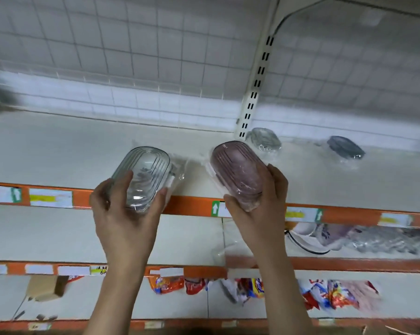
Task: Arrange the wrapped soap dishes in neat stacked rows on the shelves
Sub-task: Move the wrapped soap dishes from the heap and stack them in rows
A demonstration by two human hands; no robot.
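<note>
My left hand (122, 209) grips a clear wrapped soap dish (145, 170) over the front edge of the upper shelf (59, 151). My right hand (259, 199) grips a pink wrapped soap dish (235, 168) beside it, thumb on its near end and fingers along its right side. Both dishes are tilted with their ribbed undersides toward me. Farther back on the same shelf lie a clear-grey wrapped dish (264, 139) near the upright post and a dark grey wrapped dish (345, 147) to the right.
An orange price rail (192, 209) with paper labels runs along the shelf front. A slotted white upright (252, 93) and wire grid back panel stand behind. The shelf below holds wrapped goods (349, 240) at the right; colourful packets (252, 288) hang under the lower rail.
</note>
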